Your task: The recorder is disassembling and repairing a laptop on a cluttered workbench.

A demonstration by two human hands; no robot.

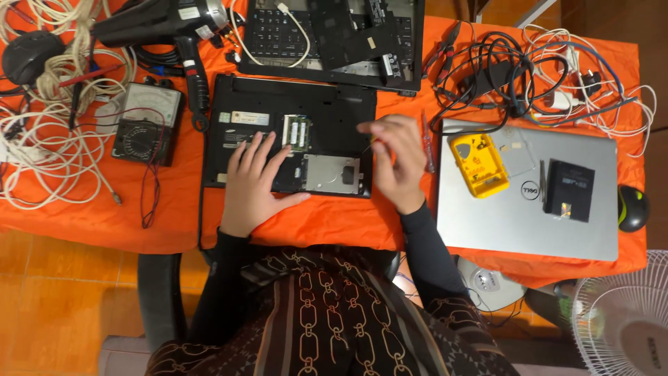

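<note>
Inspector: Laptop (pixel 289 143), black, lies bottom-up on the orange surface (pixel 334 223), just in front of the person. Its service cover is off: green memory modules (pixel 296 132) show in the middle bay, and a silver drive caddy (pixel 332 174) sits in the bay below and to the right.

Assessor: State of the hands?

Inspector: Left hand (pixel 254 181) lies flat on the open base, fingers spread, touching the casing just beside the memory modules. It holds nothing; its grip is wide. Right hand (pixel 396 163) hovers over the base's right edge, fingers pinched narrow on a thin tool (pixel 367 145), apparently a small screwdriver. The tip is too fine to identify.

Assessor: Advice on the step in hand?

Inspector: In judgement, the flat palm should keep steadying the base so it does not slide on the cloth. The tool should meet any screw squarely, with light pressure, and stay off the bare modules. Any loose screws want a fixed resting place; none can be made out here.

Assessor: Surroundings?

Inspector: Second dismantled laptop (pixel 334 35) lies beyond the first. An analogue meter (pixel 146 125) and black heat gun (pixel 167 24) sit to the left, among white cables (pixel 49 146). A closed silver laptop (pixel 529 195) to the right carries a yellow case (pixel 479 165).
</note>
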